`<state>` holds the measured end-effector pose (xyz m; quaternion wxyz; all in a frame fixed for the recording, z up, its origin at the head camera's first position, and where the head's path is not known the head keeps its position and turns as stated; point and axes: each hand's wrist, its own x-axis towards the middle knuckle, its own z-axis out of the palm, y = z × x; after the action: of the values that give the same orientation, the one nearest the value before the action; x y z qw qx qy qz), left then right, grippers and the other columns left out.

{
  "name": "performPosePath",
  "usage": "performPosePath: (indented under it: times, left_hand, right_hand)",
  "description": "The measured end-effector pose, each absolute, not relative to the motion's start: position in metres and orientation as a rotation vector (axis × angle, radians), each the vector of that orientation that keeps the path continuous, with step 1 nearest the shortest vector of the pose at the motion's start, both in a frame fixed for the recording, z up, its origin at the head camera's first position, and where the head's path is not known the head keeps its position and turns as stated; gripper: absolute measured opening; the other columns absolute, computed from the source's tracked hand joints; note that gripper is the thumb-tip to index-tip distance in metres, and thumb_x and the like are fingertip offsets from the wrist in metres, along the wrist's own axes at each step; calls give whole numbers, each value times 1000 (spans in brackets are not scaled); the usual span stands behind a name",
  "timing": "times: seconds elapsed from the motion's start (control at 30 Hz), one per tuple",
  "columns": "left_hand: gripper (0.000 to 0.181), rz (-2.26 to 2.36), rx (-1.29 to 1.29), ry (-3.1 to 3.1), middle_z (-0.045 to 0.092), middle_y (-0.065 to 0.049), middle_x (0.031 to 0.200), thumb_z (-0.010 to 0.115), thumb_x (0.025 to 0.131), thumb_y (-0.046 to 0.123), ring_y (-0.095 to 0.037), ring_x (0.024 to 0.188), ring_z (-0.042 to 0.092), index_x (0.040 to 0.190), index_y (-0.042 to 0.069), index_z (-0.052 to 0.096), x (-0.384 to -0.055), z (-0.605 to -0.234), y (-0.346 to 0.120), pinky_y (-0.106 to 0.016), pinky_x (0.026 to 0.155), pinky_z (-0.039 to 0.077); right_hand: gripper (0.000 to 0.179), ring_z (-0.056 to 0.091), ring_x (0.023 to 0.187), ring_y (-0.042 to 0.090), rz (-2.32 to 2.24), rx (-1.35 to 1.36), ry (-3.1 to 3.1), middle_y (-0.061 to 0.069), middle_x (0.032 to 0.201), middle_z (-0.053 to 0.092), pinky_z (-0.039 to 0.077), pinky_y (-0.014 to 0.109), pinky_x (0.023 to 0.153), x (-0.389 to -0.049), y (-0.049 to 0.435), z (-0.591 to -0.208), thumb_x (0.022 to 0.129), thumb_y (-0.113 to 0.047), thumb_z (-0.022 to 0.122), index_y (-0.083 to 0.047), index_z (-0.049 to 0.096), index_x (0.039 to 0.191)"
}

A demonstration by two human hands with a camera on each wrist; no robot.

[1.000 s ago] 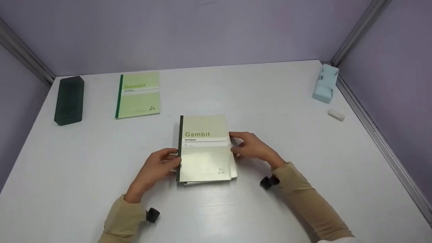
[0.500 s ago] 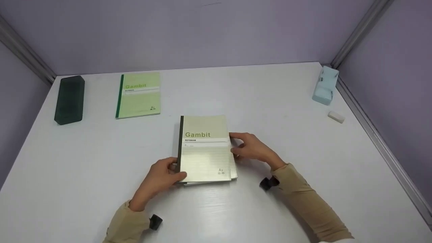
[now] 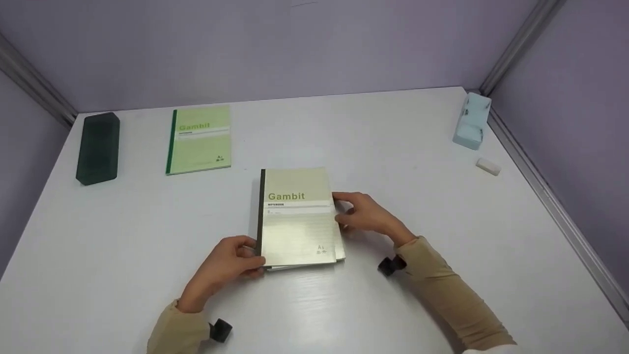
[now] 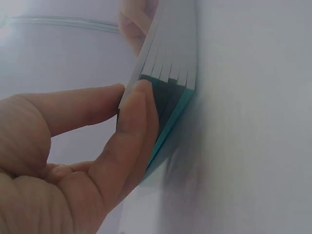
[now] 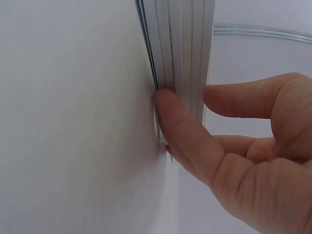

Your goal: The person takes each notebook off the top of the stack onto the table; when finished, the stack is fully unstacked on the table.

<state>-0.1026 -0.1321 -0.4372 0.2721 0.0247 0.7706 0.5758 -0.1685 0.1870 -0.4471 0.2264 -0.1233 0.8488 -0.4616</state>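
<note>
A stack of several Gambit notebooks [image 3: 297, 231] lies on the white table, a pale green cover with a dark spine uppermost. The lower ones stick out a little at the right and front edges. My left hand [image 3: 221, 265] pinches the stack's near left corner, thumb at the top cover and fingers against the spines [image 4: 163, 102]. At the right side, my right hand [image 3: 371, 216] holds the page edges [image 5: 183, 48] between thumb and fingers. Some fingertips are hidden behind the stack in the head view.
Another green Gambit notebook [image 3: 199, 142] lies at the back left, beside a dark green box [image 3: 98, 147]. A light blue box [image 3: 472, 120] stands at the far right, with a white eraser-like block [image 3: 488, 166] just in front of it. Purple walls [image 3: 275, 54] border the table.
My left hand has slid toward me along the spine to the near left corner. My right hand stays at the right edge. The stack looks unmoved.
</note>
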Motion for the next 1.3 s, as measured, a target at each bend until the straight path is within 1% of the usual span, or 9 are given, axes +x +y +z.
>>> performPosePath:
  times: [0.13, 0.23, 0.4, 0.67, 0.77, 0.93, 1.07, 1.3]
  left_hand:
    - [44, 1637, 55, 2001, 62, -12, 89, 67, 86, 2, -18, 78, 67, 121, -14, 47, -99, -443, -133, -32, 74, 55]
    - [44, 1659, 67, 2001, 64, -13, 91, 68, 86, 2, -18, 79, 66, 122, -14, 47, -97, -445, -135, -31, 74, 55]
    - [47, 1697, 72, 1954, 67, -14, 95, 68, 86, 3, -18, 83, 67, 124, -15, 47, -95, -444, -138, -31, 76, 54]
    - [51, 1859, 113, 1746, 68, -19, 105, 68, 88, 3, -19, 89, 68, 127, -19, 43, -96, -442, -145, -30, 81, 54]
    - [51, 1897, 92, 1721, 68, -18, 105, 67, 89, 5, -18, 89, 68, 127, -20, 43, -97, -441, -146, -28, 80, 54]
    - [49, 1948, 64, 1715, 70, -13, 100, 64, 91, 5, -16, 88, 68, 127, -21, 43, -100, -439, -147, -27, 80, 53]
    - [50, 2002, 87, 1683, 70, -10, 99, 63, 92, 4, -18, 88, 68, 130, -19, 41, -104, -437, -147, -30, 81, 54]
    - [48, 2096, 193, 1652, 69, -11, 104, 62, 92, 3, -23, 92, 68, 131, -17, 42, -113, -434, -147, -38, 86, 52]
  right_hand:
    - [60, 68, 82, 23, -1258, -336, 2339, 16, 150, 35, 55, 35, 64, -168, 187, -446, 91, -5, 58, -5, 37, 147]
    - [59, 69, 83, 23, -1261, -333, 2333, 15, 150, 35, 55, 35, 65, -168, 186, -446, 92, -5, 58, -6, 37, 147]
    - [60, 69, 81, 22, -1275, -337, 2324, 16, 150, 35, 56, 34, 65, -167, 184, -447, 91, -4, 58, -4, 37, 146]
    - [60, 68, 80, 21, -1251, -337, 2345, 15, 149, 37, 55, 34, 64, -167, 185, -446, 91, -6, 59, -5, 37, 147]
    - [60, 68, 81, 22, -1247, -333, 2347, 15, 150, 36, 55, 34, 65, -168, 185, -447, 91, -6, 59, -4, 37, 147]
    - [61, 68, 83, 22, -1249, -320, 2339, 16, 150, 35, 55, 34, 65, -168, 185, -447, 91, -6, 59, -4, 36, 147]
    - [61, 68, 82, 22, -1255, -319, 2335, 16, 149, 37, 55, 34, 65, -167, 184, -445, 90, -5, 59, -4, 37, 147]
    - [61, 69, 82, 25, -1301, -346, 2307, 19, 147, 38, 55, 35, 66, -166, 185, -444, 90, -4, 57, -2, 35, 147]
